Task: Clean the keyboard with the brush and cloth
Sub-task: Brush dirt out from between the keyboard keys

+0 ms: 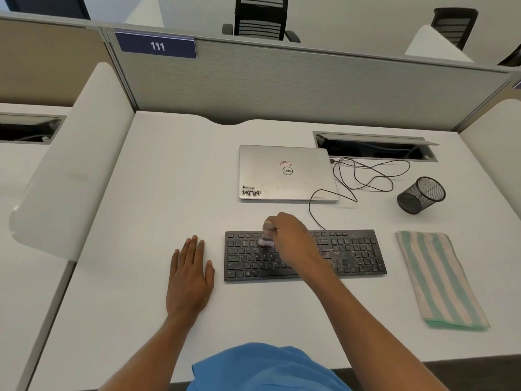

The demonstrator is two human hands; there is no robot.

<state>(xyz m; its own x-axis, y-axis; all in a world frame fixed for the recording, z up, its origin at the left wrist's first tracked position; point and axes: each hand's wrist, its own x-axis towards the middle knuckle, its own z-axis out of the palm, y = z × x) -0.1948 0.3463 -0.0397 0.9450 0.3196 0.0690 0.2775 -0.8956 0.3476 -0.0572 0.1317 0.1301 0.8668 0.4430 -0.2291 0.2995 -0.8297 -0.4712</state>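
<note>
On a white desk (pixel 141 193) backed by a grey partition (pixel 282 86) (tagged 111) lie one keyboard (pixel 352 255), one shut laptop (pixel 282 176) beyond it, one striped cloth (pixel 439 280) to its right, and one mesh cup (pixel 421 194), tilted, beyond its right end. The keyboard is black, speckled with pale dust, thickest right of centre. The right hand (pixel 290 235) curls round a blurred brush (pixel 267 238) on its upper-left keys. The left hand (pixel 190 275) lies flat just left of it, fingers straight, holding nothing.
</note>
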